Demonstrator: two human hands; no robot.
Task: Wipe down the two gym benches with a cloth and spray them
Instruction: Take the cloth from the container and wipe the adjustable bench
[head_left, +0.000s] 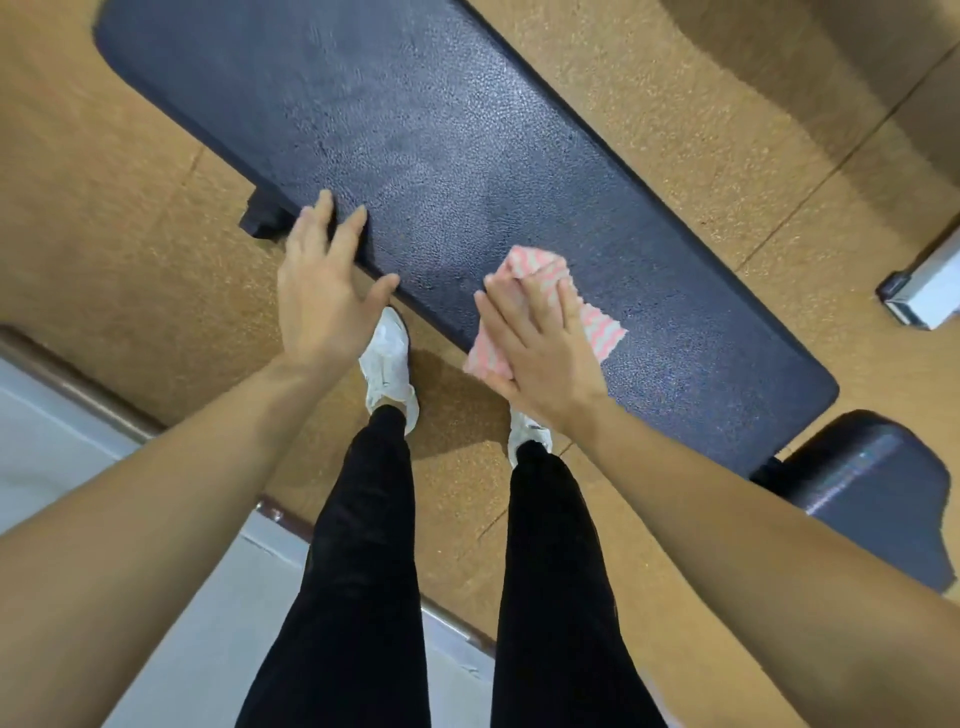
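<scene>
- Across frame centre, bench (467, 156) runs upper left to lower right.
- Right hand (540, 358), fingers straight, presses cloth (600, 332) flat toward the lower-right end.
- Left hand (322, 296), open, touches the near edge, farther up-left.

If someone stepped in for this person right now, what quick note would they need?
Left hand: open, resting on the near edge of the long dark-blue padded bench.
Right hand: flat, pressing the pink-and-white striped cloth onto the bench top.
Done: damp-looking streaks show mid-bench.
Left: the rest of the wiping, the smaller dark pad; no spray bottle in view.
</scene>
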